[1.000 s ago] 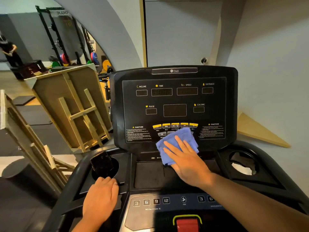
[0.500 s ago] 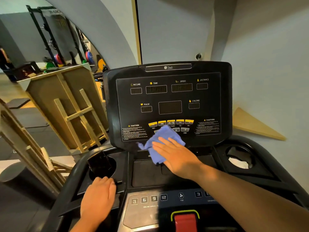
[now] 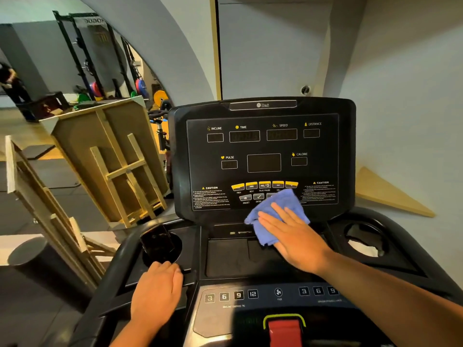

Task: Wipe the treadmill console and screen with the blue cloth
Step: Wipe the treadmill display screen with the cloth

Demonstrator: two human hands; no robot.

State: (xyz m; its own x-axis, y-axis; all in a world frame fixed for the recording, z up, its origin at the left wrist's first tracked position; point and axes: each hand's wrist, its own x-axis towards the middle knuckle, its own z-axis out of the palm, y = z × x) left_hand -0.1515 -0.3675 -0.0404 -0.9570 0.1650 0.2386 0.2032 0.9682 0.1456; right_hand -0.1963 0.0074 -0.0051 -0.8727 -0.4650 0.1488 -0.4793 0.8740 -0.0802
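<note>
Flat-palmed, our right hand (image 3: 295,236) presses the blue cloth (image 3: 273,216) against the lower edge of the treadmill console (image 3: 263,159), fingers spread and lying across the fabric, not pinching it. Just above the fingertips sits the row of yellow buttons (image 3: 264,185); further up, the dark screen (image 3: 263,162) looks not yet covered by the cloth. Left of and below this grip, our left hand (image 3: 157,294) rests loosely curled on the side rail, just below a phone (image 3: 157,240) standing in the cup holder. To wipe well, we judge it best to keep even, light pressure, overlap passes upward, and avoid pushing the buttons hard.
</note>
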